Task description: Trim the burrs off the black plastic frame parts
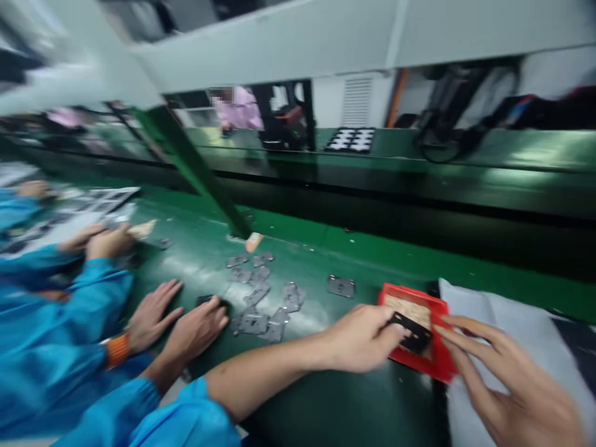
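My left hand [358, 340] pinches a flat black plate [413, 335] with small holes at its edge. It holds the plate tilted over a red plastic bin [440, 366], which contains pale, beige small pieces [410, 308] too blurred to name. At the bin's right side is my right hand [516, 379], fingers stretched out and apart, their tips at the rim; whether they touch it I cannot tell. A single dark grey plate [341, 286] lies left of the bin. Farther left, several similar grey plates [254, 321] are scattered in a loose group.
A grey-white sheet [484, 310] lies right of the bin. Co-workers' hands [198, 329] and blue sleeves [102, 310] occupy the left of the green table [316, 261]. A green post [195, 171] rises from the table below a pale beam. Another person [239, 108] is across the line.
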A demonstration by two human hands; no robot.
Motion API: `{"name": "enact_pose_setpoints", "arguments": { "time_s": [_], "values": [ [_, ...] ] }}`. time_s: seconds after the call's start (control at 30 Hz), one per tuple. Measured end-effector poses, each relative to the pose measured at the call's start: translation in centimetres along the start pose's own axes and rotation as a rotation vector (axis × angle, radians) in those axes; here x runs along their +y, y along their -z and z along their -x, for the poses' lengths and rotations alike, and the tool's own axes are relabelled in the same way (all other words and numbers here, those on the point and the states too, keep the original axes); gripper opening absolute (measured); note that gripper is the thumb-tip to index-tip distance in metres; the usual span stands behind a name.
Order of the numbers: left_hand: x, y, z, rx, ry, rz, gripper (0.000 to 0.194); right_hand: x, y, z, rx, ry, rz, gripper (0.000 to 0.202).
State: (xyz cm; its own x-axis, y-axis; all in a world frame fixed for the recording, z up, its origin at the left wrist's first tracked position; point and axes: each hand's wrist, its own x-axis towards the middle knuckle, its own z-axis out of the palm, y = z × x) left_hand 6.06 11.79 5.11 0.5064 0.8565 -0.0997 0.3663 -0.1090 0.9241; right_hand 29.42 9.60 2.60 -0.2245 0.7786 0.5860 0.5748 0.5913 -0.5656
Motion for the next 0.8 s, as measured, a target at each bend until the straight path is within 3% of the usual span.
{"name": "enact_pose_setpoints", "arguments": {
  "time_s": [0.07, 0.23, 0.6, 0.8],
  "values": [
    [0.2, 0.2, 0.3, -0.029, -0.014, 0.028, 0.024, -1.0, 0.5, 0.5, -0.064, 0.006, 0.120, 0.018],
    [0.6, 0.7, 1.0, -0.085, 0.006, 0.029, 0.025, -2.5, -1.3, -0.5, 0.004, 0.075, 0.031, 0.023],
    [2.0, -0.2, 1.0, -0.090, -0.040, 0.006, 0.018, -2.8, -1.8, -0.1, 0.010, 0.127, -0.081, 0.044],
    [2.2, -0.7, 1.0, -0.075, -0.062, 0.075, 0.017, -2.7, -1.9, -0.1, 0.001, 0.107, -0.126, 0.045]
  ]
}}
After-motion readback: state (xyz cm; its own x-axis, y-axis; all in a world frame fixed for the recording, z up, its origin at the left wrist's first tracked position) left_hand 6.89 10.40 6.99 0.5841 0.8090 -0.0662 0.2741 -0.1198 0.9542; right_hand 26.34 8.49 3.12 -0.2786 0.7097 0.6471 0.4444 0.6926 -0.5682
